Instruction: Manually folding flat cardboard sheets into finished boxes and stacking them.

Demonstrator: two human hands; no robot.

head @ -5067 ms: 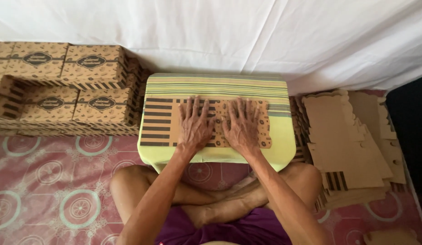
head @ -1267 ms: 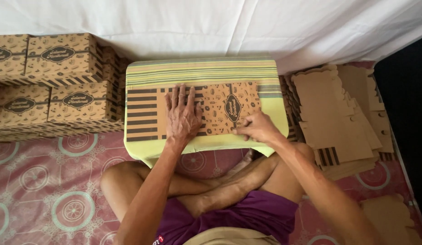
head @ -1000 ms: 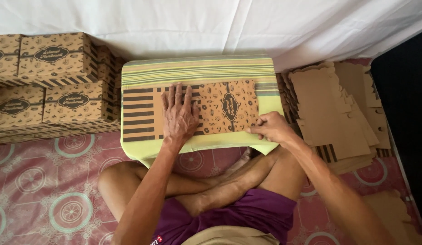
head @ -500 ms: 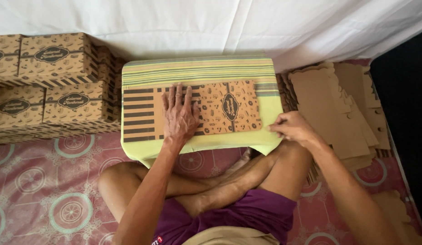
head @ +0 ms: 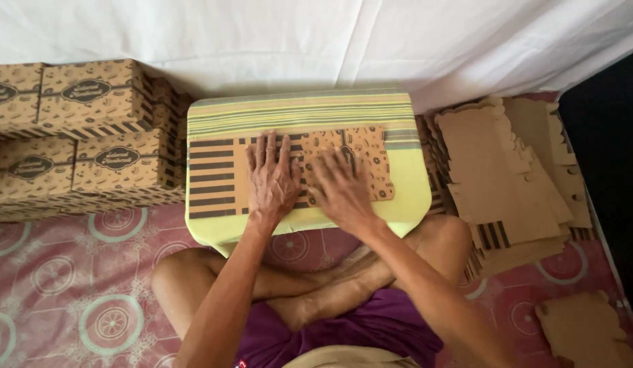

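Pressing down with both palms, we keep a flat brown printed cardboard box blank [head: 316, 174] spread on the yellow-green striped low table [head: 412, 197] at the centre of the frame. At the upper left we see stacked finished brown cardboard boxes [head: 78, 136], each with a dark oval label on its side and black stripes along the lower edge. Our left hand [head: 270, 180] lies with fingers splayed and flat on the blank's striped portion; just beside it our right hand [head: 343, 191] rests likewise, fingers extended, gripping nothing. We judge the blank light, thin and stiff along its panels but ready to bend at the creases, best taken by its free edges or flaps. At the right a pile of plain-side-up brown cardboard blanks [head: 500, 177] lies on the pink patterned floor mat [head: 71, 272].
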